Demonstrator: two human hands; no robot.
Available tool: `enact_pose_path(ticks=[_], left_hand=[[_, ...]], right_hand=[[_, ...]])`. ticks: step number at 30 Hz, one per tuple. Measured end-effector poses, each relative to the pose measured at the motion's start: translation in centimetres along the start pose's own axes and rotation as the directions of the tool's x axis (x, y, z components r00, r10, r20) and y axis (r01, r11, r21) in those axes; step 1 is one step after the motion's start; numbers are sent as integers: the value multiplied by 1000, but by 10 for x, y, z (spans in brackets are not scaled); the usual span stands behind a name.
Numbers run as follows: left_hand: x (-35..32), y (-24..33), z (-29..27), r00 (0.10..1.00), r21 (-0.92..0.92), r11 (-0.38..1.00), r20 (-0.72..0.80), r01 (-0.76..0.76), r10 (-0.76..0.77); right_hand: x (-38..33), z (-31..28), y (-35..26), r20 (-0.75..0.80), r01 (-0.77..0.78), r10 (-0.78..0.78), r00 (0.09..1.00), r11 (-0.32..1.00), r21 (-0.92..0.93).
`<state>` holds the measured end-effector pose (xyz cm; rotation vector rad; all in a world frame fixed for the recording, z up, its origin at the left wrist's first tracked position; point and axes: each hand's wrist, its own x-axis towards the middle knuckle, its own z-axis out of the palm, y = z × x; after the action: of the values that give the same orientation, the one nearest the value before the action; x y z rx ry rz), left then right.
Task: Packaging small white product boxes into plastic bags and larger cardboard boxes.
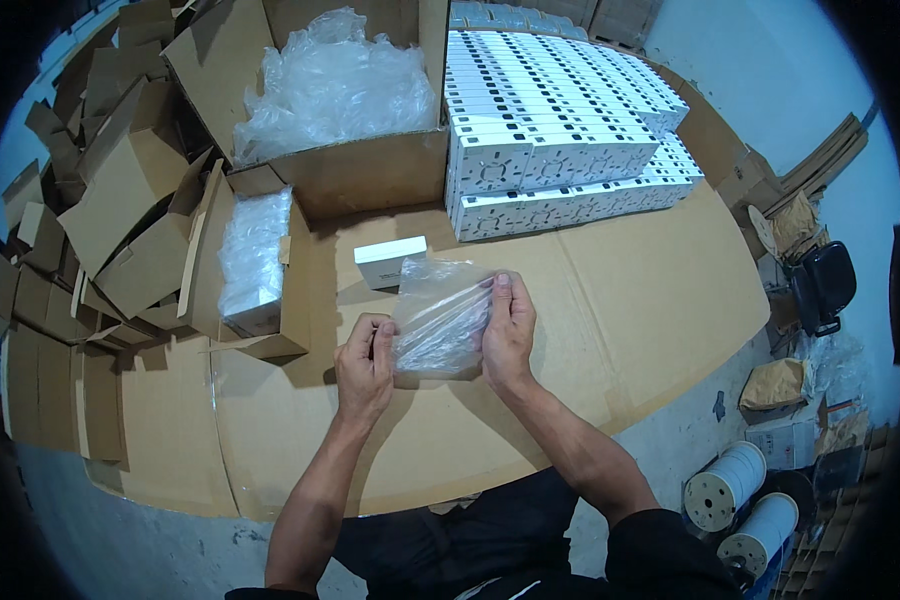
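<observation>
Far left there's a heap of flattened cardboard boxes, then a small open carton packed with clear bags, and behind it a big open box stuffed with loose plastic wrap. My left hand is pinched onto the lower left edge of a clear plastic bag, and my right hand grips its right side near the top, so both are clamped on the same bag, held apart by its width, just above the cardboard-covered surface.

What works, I reckon, is rubbing the two layers between thumb and finger at the mouth so they slide apart, while the other hand keeps the bag taut. Thin film clings, so small motions beat yanking.

Just behind the bag sits a small white box, close enough to grab, though the bag partly hangs in front of it. Further right, the big stack of white boxes takes up the back of the surface. Off the right edge, down on the floor, are two white spools.
</observation>
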<state>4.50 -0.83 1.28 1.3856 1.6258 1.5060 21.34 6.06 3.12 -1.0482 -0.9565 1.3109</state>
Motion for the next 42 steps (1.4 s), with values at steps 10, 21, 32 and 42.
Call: enact_pose_path(ticks=[10,21,32,42], left_hand=[[3,-13,10,996,-90,992,-23,86,-88],[9,9,-10,951,-176,966,278,190,-137],[12,7,-15,947,-137,973,288,186,-140],[14,13,-12,962,20,985,209,174,-174]], right_hand=[[-8,10,8,157,252,-208,966,894,-371],[8,-2,16,252,206,-145,957,949,-239],[29,15,-63,706,882,-532,467,228,-412],[33,26,-52,781,908,-464,418,217,-357]])
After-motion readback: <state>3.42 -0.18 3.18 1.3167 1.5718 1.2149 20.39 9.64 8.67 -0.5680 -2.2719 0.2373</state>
